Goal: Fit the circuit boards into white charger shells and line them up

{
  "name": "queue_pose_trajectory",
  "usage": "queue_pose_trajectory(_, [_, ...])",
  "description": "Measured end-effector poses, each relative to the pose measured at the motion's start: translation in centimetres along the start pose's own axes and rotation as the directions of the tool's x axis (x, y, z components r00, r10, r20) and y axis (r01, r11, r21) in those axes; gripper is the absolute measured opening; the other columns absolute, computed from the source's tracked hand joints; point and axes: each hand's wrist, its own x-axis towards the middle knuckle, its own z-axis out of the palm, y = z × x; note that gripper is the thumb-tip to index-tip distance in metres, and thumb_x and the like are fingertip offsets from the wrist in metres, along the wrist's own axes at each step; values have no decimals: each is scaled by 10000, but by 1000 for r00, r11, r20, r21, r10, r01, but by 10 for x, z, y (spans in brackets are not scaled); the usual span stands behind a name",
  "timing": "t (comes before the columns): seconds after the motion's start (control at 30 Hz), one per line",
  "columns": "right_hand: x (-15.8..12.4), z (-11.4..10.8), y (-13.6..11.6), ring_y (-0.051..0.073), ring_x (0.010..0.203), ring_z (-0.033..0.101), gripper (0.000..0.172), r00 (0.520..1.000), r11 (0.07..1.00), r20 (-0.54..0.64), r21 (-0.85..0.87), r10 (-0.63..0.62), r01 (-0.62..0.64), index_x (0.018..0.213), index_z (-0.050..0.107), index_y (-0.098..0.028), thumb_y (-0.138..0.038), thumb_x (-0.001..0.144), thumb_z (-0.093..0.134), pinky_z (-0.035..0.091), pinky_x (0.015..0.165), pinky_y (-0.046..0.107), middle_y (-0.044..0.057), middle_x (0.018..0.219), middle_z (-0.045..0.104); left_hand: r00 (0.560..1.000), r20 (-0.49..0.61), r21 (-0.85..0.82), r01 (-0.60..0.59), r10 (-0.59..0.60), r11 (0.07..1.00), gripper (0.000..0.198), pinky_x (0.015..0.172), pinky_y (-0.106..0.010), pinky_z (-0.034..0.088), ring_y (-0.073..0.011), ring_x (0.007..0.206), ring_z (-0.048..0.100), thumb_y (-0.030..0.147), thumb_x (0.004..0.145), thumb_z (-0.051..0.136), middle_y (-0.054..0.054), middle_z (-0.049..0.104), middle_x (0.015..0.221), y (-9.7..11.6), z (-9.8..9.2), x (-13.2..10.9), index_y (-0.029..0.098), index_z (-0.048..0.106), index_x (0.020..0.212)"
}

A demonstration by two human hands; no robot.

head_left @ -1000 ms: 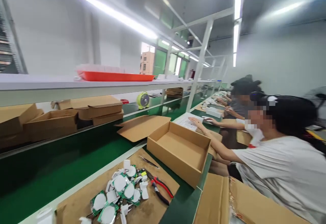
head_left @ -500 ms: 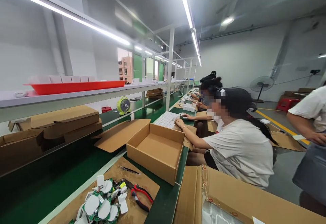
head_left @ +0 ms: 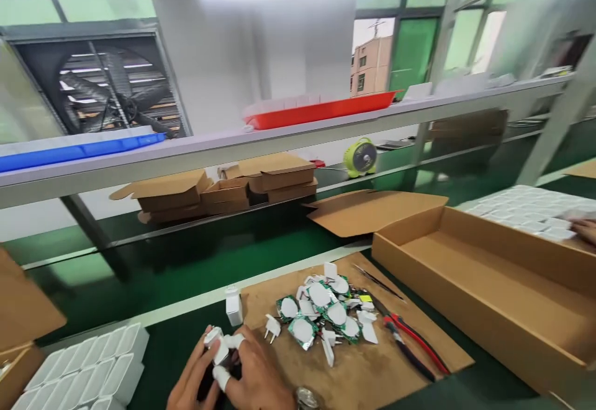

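Both the left hand (head_left: 192, 373) and the right hand (head_left: 261, 374) (wearing white covers (head_left: 221, 378)) pinch a small white part (head_left: 218, 346) between their fingers in the head view. A white casing (head_left: 233, 307) stands upright just beyond it. To the right, a brown sheet (head_left: 363, 376) bears heaped circuit boards (head_left: 321, 296) and red-and-black pliers (head_left: 420, 335).

left hand (head_left: 192, 378) and right hand (head_left: 261, 374) gripping a small white part (head_left: 220, 351) — at right, circuit boards (head_left: 320, 295) heaped on a brown sheet (head_left: 361, 374), pliers (head_left: 419, 337) beside them; at left, white cases (head_left: 84, 378) in rows.
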Motion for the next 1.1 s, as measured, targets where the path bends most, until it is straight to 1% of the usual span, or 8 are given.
queue_pose_trajectory(0.27, [-4,2,5,256,939,697,151,999,998,-37,62,5,-3,1015,652,-200,-151,887,589,579,849,373,87,1040,682,996,75,-173,70,-57,982,328,1113,-453,606,-307,1399,669,192,998,586,-175,652,1549,-14,10,10,245,645,1316])
queue_pose_trajectory(0.47, [0,18,31,258,1088,686,676,979,959,-203,280,16,43,1505,449,-222,-125,845,560,589,992,430,138,1323,618,960,16,-203,278,-281,939,335,1088,-543,608,-360,1332,709,434,963,653,-183,674,1498,-32,21,51,234,662,1232])
queue_pose_trajectory(0.53, [4,27,46,285,1201,692,762,983,940,-144,336,109,-55,1573,378,-228,-152,846,595,562,1077,469,163,1438,606,948,37,-252,315,-316,915,338,1075,-542,614,-365,1326,709,456,937,661,-173,682,1490,-36,27,67,233,666,1192])
queue_pose_trajectory(0.63, [12,37,65,329,1331,667,625,978,917,-39,357,203,-177,1458,510,-210,-189,844,627,507,1161,516,186,1504,611,950,107,-325,313,-294,892,341,1084,-533,608,-361,1330,707,446,914,662,-181,655,1528,-37,35,81,231,662,1179])
queue_pose_trajectory(0.73, [17,40,74,333,1391,640,571,976,903,18,374,218,-209,1375,570,-202,-165,809,633,489,1190,505,188,1536,608,945,131,-365,326,-299,872,369,1135,-559,573,-366,1362,686,441,918,646,-201,609,1577,-36,40,84,224,655,1216])
queue_pose_trajectory(0.83, [17,36,72,315,1450,594,716,976,895,46,391,215,-215,1482,490,-201,-128,782,621,456,1229,483,187,1599,560,941,140,-389,340,-310,856,410,1128,-557,586,-383,1419,639,432,918,666,-206,564,1619,-32,38,79,220,660,1268])
queue_pose_trajectory(0.97, [14,29,64,297,1528,507,985,986,885,79,436,145,-165,1670,172,-182,-111,790,608,403,1277,484,227,1742,337,953,194,-386,293,-234,874,493,1094,-471,629,-341,1462,605,356,1001,638,-163,388,1751,-19,13,69,270,583,1484])
queue_pose_trajectory(1.1, [15,25,58,287,1475,547,831,992,920,-61,383,109,-78,1634,242,-196,-175,878,587,486,1219,492,227,1640,448,979,46,-234,202,-197,951,482,1051,-456,657,-342,1486,578,395,1021,655,-102,472,1711,-4,-56,67,341,584,1495])
